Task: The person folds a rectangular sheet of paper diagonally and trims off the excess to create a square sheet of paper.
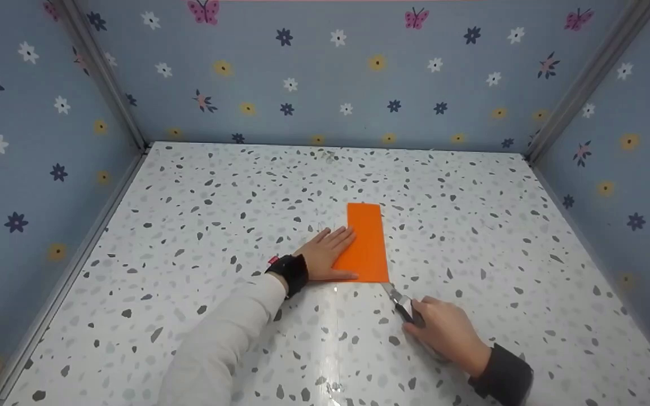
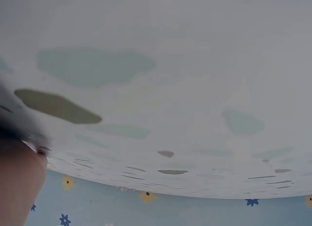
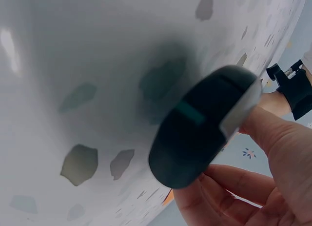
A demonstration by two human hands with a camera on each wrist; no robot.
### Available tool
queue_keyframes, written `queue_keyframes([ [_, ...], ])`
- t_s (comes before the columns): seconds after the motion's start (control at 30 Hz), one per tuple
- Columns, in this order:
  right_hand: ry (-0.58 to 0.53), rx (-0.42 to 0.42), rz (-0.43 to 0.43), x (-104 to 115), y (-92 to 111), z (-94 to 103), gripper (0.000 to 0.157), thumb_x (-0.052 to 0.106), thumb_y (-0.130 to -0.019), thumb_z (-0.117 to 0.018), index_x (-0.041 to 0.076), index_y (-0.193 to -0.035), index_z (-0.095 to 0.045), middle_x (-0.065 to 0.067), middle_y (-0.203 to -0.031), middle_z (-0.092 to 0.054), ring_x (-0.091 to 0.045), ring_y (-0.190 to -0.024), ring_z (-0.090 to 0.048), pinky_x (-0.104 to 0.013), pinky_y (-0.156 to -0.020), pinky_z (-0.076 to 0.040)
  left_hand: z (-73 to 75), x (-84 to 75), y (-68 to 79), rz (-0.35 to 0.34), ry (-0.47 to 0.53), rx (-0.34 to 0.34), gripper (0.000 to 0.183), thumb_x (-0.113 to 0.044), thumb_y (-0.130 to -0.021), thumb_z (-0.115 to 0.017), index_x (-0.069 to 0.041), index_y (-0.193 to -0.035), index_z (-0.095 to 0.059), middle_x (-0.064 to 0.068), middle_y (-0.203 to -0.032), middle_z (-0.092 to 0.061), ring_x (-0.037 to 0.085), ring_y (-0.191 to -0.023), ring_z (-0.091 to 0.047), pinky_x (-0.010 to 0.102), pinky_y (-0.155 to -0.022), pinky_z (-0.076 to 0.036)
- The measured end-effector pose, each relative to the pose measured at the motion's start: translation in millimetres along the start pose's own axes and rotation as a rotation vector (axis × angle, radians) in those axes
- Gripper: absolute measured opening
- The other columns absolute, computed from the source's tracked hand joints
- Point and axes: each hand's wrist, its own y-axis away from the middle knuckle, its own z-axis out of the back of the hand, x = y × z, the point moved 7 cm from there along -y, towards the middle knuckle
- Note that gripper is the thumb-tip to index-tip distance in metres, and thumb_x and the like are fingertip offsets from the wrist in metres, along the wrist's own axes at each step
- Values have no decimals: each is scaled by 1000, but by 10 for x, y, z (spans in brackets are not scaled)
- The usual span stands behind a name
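Observation:
An orange sheet [image 1: 365, 242], straight-edged like paper or thin card, lies on the speckled tabletop in the head view. My left hand [image 1: 328, 256] presses on its left side, fingers straight and spread, thumb along the near edge. In my right hand [image 1: 446, 327] I grip a utility knife [image 1: 402, 304] with a black and grey handle. Its blade points up-left, with the tip right at the sheet's near right corner. The right wrist view shows the dark rounded end of the knife handle [image 3: 204, 128] close up, between thumb and fingers. Only a bit of skin [image 2: 19, 182] shows in the left wrist view.
The white tabletop [image 1: 189, 197] has grey speckles. Blue panels with flowers and butterflies stand at the back [image 1: 325, 73], left [image 1: 26, 146] and right [image 1: 635, 169], joined by grey metal posts [image 1: 590, 79]. Black bands [image 1: 503, 375] wrap both wrists.

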Motion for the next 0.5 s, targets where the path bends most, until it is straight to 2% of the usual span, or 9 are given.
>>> queue_keyframes([
  [0.17,8,0,-14,-20,-46,1,25,30,-82,-85,11,-83,-68,2,-69,-53,-12,-58,-42,-28,-52,-35,24,-18,19,0,-12,8,100,-74,-96,-46,-14,-166,-8,4,-176,-6,22,-164,-8,48,-135,-9],
  [0.33,18,-11,1,-44,-97,-2,25,28,-82,-85,10,-82,-68,2,-68,-51,-12,-58,-41,-28,-52,-35,84,-60,58,-15,-1,-9,99,-70,-96,-50,-9,-165,-14,8,-175,-13,26,-163,-14,51,-133,-13],
  [0.5,22,-18,16,-64,-166,8,26,27,-83,-84,10,-79,-65,1,-68,-52,-13,-58,-41,-28,-52,-35,45,-28,33,-6,-12,-4,101,-73,-95,-48,-11,-166,-11,5,-176,-10,22,-164,-11,49,-134,-11],
])
